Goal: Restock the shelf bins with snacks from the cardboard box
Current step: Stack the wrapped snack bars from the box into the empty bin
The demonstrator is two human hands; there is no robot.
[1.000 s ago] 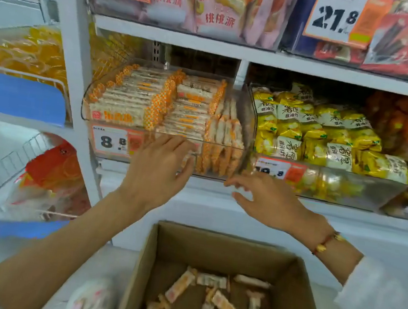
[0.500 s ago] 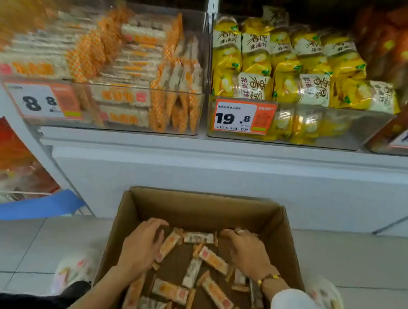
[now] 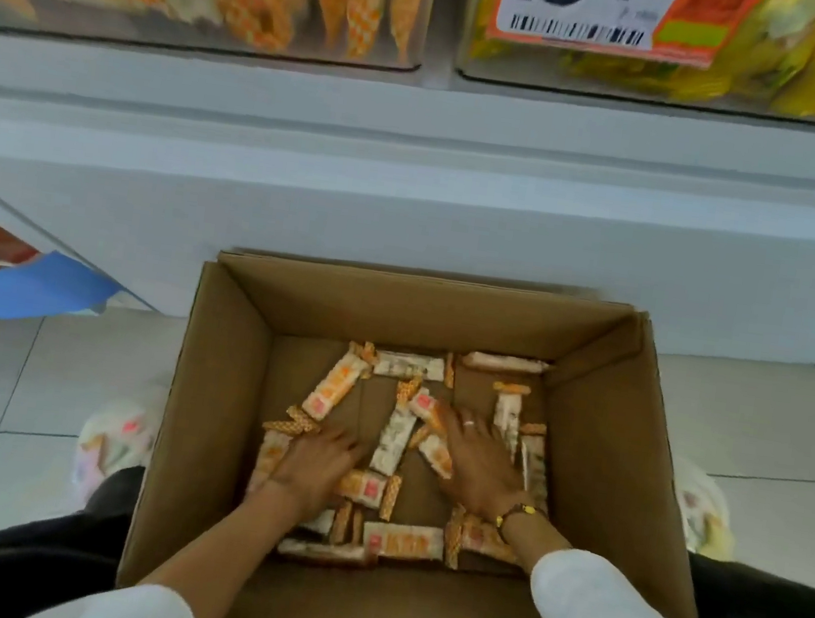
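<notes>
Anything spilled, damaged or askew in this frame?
Nothing stands out. The snack bars lie jumbled at all angles, but all inside the cardboard box, which looks intact. Both hands rest among them. The shelf bins are too blurred to judge.

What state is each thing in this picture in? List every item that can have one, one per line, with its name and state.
cardboard box: open, flaps down, standing on the floor
snack bars: lying loose and scattered on the box bottom
left hand: down in the box, resting on bars
right hand: down in the box, fingers spread over bars
orange snack bin: stocked
yellow snack bin: stocked, price tag on front
</notes>
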